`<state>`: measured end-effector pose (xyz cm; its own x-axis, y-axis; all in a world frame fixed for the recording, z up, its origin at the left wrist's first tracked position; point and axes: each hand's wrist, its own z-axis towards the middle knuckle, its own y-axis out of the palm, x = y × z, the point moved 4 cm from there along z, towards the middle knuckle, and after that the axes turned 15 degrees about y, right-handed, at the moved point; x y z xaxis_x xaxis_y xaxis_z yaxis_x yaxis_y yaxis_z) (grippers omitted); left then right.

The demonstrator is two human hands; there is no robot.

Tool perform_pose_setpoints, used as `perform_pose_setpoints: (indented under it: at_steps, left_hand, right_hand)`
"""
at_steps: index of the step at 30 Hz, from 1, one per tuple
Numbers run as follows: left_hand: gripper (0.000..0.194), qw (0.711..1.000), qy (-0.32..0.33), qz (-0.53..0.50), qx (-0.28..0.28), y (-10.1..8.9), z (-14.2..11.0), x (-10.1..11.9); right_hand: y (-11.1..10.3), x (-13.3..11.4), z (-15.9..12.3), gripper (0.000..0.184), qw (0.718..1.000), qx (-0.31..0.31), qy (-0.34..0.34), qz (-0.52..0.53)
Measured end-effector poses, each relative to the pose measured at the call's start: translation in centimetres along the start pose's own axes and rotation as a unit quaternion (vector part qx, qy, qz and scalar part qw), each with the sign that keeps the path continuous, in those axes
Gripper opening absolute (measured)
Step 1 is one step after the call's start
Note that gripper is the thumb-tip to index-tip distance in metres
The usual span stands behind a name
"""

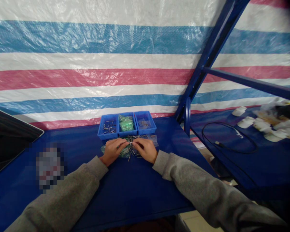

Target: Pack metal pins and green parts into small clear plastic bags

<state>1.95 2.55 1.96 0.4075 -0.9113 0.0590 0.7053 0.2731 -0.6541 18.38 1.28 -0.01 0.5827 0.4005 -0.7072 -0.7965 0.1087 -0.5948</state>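
My left hand [112,150] and my right hand [146,149] meet above a loose pile of thin metal pins [132,152]. The fingertips of both pinch a short, slim metal pin [130,142] between them; its exact kind is too small to make out. Green plastic wrapping [102,149] lies partly beneath my left hand. Beside my right hand is a clear plastic bag [154,140]. Just behind stand three blue bins: the left bin [107,136] contains loose pins, the middle bin [128,132] a green bag [126,123], and the right bin [147,131] small clear bags.
The blue table [135,190] carries a dark flat screen-like panel [9,141] and a blurred-out item [50,166] at left. A blue metal frame [187,116] rises at right. Beyond it, another table holds a black cable [228,149] and several white objects [262,125].
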Motion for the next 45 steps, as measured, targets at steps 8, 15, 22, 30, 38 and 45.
perform_pose_setpoints:
  at_steps: [8,15,22,30,38,45]
  left_hand:
    - [0.016,1.000,0.003,0.010,-0.009,0.03,-0.06,0.02]
    - [0.016,1.000,0.001,0.005,-0.019,0.15,-0.19,-0.15]
    - [0.016,1.000,-0.006,0.003,-0.022,0.16,-0.25,-0.15]
    - [0.014,1.000,-0.005,-0.019,-0.020,0.18,-0.19,-0.11]
    - [0.013,0.998,-0.012,-0.053,-0.015,0.25,-0.27,-0.22]
    - [0.019,0.995,-0.027,-0.099,0.004,-0.11,0.23,0.02]
  right_hand:
    - [0.07,0.21,-0.05,0.019,1.000,0.003,0.010,0.003]
    - [0.12,0.09,-0.05,0.022,1.000,-0.002,-0.011,0.007]
    - [0.09,-0.13,-0.06,0.017,1.000,-0.006,-0.014,0.007]
    - [0.14,-0.19,-0.03,0.021,0.999,-0.023,-0.020,0.014]
    - [0.17,-0.14,0.00,0.020,0.999,-0.023,-0.019,0.011]
    - [0.18,-0.23,-0.03,0.018,0.999,-0.023,-0.024,0.016]
